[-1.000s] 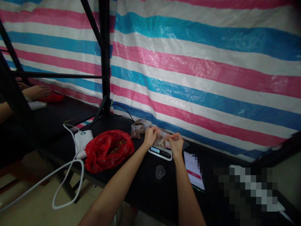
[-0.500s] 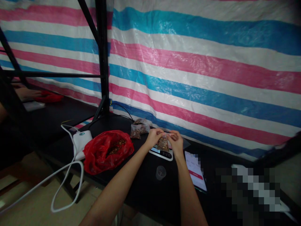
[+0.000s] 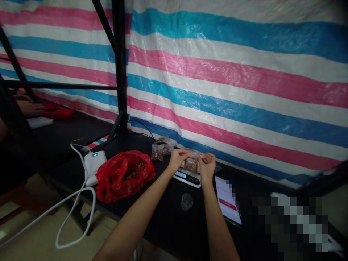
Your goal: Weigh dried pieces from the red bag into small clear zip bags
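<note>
My left hand (image 3: 178, 158) and my right hand (image 3: 207, 164) pinch the top of a small clear bag (image 3: 191, 164) of brown bits, one hand at each side. The bag hangs just above a small digital scale (image 3: 187, 177) on the black table (image 3: 163, 217). Both hands have their fingers closed on the bag's upper edge. Left of the scale lies an open red plastic bag (image 3: 123, 174) with more brown bits inside.
Filled small bags (image 3: 161, 148) lie behind the red bag. A clear little cup (image 3: 186, 201) stands in front of the scale, a paper sheet (image 3: 227, 203) to its right. A white device (image 3: 94, 164) with a cable sits at left. Another person's hand (image 3: 28, 107) rests far left.
Both hands stayed on the small bag's top; my right hand slid a little right along the edge and the bag sits slightly lower over the scale.
</note>
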`<state>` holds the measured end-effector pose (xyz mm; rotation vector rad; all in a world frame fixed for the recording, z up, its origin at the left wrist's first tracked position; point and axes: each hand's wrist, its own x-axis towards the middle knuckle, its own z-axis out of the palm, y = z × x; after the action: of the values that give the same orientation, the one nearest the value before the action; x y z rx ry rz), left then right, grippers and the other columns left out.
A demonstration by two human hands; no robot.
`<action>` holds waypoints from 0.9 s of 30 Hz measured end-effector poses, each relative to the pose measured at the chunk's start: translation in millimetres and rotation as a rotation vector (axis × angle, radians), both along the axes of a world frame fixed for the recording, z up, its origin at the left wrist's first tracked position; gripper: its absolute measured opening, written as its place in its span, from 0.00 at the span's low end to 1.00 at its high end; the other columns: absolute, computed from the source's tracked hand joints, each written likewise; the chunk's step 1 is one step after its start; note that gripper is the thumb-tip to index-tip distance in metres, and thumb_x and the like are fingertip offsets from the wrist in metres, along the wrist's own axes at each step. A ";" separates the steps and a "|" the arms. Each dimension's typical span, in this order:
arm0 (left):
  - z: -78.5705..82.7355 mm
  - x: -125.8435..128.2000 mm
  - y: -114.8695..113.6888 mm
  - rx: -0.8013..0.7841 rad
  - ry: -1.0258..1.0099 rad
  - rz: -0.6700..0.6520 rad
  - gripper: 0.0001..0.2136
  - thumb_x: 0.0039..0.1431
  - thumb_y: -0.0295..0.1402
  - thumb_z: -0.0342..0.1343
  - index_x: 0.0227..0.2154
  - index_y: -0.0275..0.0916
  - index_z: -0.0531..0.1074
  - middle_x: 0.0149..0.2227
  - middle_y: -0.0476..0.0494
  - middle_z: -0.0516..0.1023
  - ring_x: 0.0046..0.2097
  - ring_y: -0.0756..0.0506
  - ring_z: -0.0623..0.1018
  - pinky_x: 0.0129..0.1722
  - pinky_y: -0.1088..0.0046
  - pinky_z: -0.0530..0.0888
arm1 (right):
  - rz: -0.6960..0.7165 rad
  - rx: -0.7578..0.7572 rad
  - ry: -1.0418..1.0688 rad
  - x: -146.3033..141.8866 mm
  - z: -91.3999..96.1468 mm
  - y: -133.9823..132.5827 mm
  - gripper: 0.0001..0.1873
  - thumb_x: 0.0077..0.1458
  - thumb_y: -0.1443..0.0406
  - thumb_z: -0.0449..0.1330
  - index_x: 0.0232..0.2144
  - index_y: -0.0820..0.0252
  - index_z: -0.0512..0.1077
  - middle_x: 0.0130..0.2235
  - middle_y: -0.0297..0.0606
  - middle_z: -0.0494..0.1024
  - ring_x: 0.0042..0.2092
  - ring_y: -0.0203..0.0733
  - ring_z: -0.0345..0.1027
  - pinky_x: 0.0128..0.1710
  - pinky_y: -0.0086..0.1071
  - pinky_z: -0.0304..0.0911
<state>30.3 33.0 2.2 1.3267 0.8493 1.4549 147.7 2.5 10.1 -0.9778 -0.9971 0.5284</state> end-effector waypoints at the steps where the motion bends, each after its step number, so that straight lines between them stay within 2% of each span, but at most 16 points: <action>1: -0.2 0.4 1.6 -0.005 -0.011 0.017 0.09 0.43 0.35 0.60 0.24 0.33 0.76 0.24 0.43 0.78 0.25 0.47 0.74 0.26 0.74 0.70 | 0.003 0.002 0.015 -1.0 -1.8 1.3 0.21 0.35 0.62 0.64 0.32 0.56 0.59 0.22 0.24 0.67 0.26 0.34 0.67 0.30 0.29 0.63; 4: -1.0 1.8 4.5 0.048 0.030 0.083 0.09 0.44 0.35 0.59 0.25 0.33 0.76 0.24 0.44 0.77 0.25 0.49 0.73 0.26 0.74 0.69 | 0.034 -0.040 0.017 -2.4 -8.4 5.8 0.22 0.34 0.62 0.65 0.34 0.57 0.62 0.23 0.27 0.70 0.27 0.36 0.67 0.32 0.31 0.63; 10: -1.9 4.0 1.5 0.168 0.254 0.103 0.08 0.48 0.34 0.57 0.27 0.34 0.75 0.26 0.43 0.77 0.28 0.48 0.74 0.29 0.74 0.70 | 0.069 -0.104 0.013 1.7 -15.8 8.6 0.15 0.32 0.62 0.66 0.24 0.61 0.67 0.23 0.31 0.71 0.27 0.37 0.66 0.31 0.32 0.62; 16: 0.9 1.1 -1.6 0.213 0.432 0.129 0.07 0.52 0.31 0.54 0.27 0.34 0.76 0.28 0.43 0.78 0.31 0.47 0.76 0.34 0.74 0.70 | 0.029 -0.070 -0.105 4.2 -20.6 9.3 0.14 0.34 0.61 0.65 0.17 0.61 0.63 0.20 0.29 0.67 0.24 0.34 0.62 0.27 0.29 0.59; 19: 1.4 -2.9 -0.5 0.245 0.539 0.132 0.08 0.52 0.30 0.53 0.28 0.34 0.76 0.29 0.43 0.79 0.31 0.47 0.76 0.36 0.73 0.70 | 0.052 -0.056 -0.133 4.1 -24.1 10.7 0.15 0.34 0.61 0.65 0.19 0.60 0.61 0.20 0.27 0.66 0.24 0.33 0.62 0.27 0.28 0.59; 22: -0.1 -7.3 1.1 0.267 0.597 0.080 0.08 0.52 0.30 0.53 0.28 0.34 0.76 0.30 0.42 0.79 0.33 0.46 0.76 0.37 0.73 0.70 | 0.125 -0.107 -0.089 2.2 -26.2 10.1 0.18 0.34 0.61 0.66 0.26 0.58 0.61 0.21 0.25 0.67 0.24 0.33 0.63 0.24 0.27 0.59; 25: -0.9 -9.3 2.0 0.217 0.540 0.052 0.08 0.52 0.30 0.53 0.29 0.32 0.76 0.30 0.42 0.79 0.32 0.47 0.76 0.35 0.74 0.70 | 0.140 -0.119 -0.064 -0.6 -24.6 8.5 0.20 0.34 0.61 0.66 0.30 0.58 0.62 0.21 0.25 0.68 0.24 0.34 0.64 0.22 0.26 0.58; 27: 0.6 -9.2 1.7 0.184 0.476 0.063 0.09 0.51 0.31 0.54 0.30 0.31 0.76 0.29 0.41 0.79 0.31 0.47 0.76 0.33 0.74 0.71 | 0.131 -0.080 -0.072 -1.5 -22.0 8.0 0.19 0.34 0.62 0.66 0.30 0.59 0.64 0.20 0.25 0.68 0.24 0.34 0.64 0.25 0.27 0.60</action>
<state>21.2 34.7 2.9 1.8427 1.0863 1.3059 146.2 10.6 -11.9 -1.0128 -1.1166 0.6503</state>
